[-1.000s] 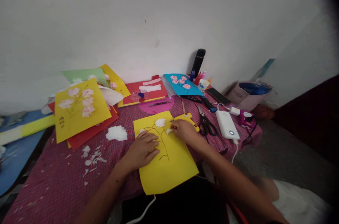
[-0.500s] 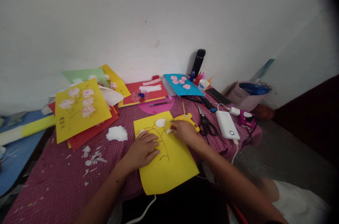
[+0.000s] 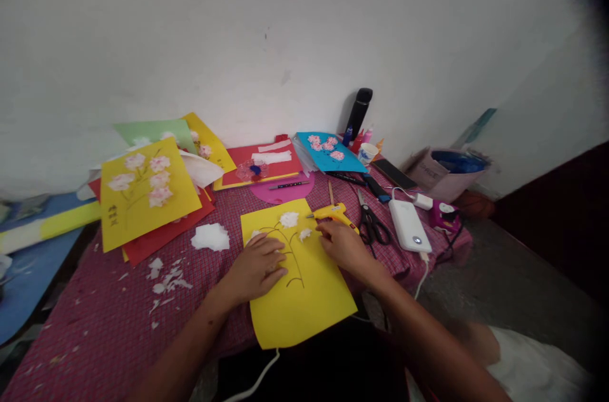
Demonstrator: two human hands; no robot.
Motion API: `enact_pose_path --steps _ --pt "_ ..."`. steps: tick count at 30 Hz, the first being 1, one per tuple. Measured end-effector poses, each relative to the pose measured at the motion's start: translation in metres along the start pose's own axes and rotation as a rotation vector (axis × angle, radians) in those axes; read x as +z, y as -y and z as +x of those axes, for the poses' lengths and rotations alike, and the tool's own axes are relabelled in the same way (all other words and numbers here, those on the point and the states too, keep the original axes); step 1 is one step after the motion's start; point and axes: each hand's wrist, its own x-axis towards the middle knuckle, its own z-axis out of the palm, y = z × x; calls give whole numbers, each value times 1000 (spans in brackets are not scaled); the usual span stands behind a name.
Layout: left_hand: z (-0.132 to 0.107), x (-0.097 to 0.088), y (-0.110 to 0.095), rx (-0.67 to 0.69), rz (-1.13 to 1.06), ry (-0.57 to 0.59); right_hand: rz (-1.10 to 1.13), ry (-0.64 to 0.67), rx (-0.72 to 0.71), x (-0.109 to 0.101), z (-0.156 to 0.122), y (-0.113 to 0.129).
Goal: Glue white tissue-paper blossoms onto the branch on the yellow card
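Note:
A yellow sheet (image 3: pixel 304 307) with a drawn branch lies on the pink checked cloth (image 3: pixel 118 319) in front of me. My left hand (image 3: pixel 257 267) rests flat on the sheet, fingers spread, over the left of the drawing. Two white tissue puffs sit on the branch, one at the top (image 3: pixel 288 219) and one on the right (image 3: pixel 305 234). My right hand (image 3: pixel 343 245) hovers at the sheet's right edge, just right of the second puff, fingers loosely curled and holding nothing I can see. A yellow glue gun (image 3: pixel 333 213) lies just beyond it.
Scissors (image 3: pixel 370 224), a white power bank (image 3: pixel 408 224) and cables lie to the right. A tissue wad (image 3: pixel 210 238) and scraps lie to the left. Finished flower sheets in yellow (image 3: pixel 143 196), red and blue (image 3: pixel 328 151) line the wall, beside a black bottle (image 3: pixel 358 112).
My right hand has drawn back to the right from the small tissue puff, leaving it on the branch. My left hand has stayed put.

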Motion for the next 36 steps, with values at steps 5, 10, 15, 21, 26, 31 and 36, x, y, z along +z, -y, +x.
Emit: enact_pose_path --steps 5,10,15,21,26,31,36 --pt "-2 -2 4 6 -41 -123 3 -3 -5 4 -1 5" --pt "-10 -8 17 -138 -171 -457 29 15 -80 8 -15 24" --pt "-12 -11 19 -297 -181 -501 65 104 -166 23 -21 56" --pt "-9 -7 14 -264 -155 -434 32 135 -117 45 -2 80" --pt "-9 -6 15 -231 -137 -417 9 153 -77 52 5 81" --pt "-8 -8 9 -264 -142 -394 194 8 -65 49 -5 66" --pt "-6 -5 0 -309 -171 -319 288 -86 -65 48 -13 61"
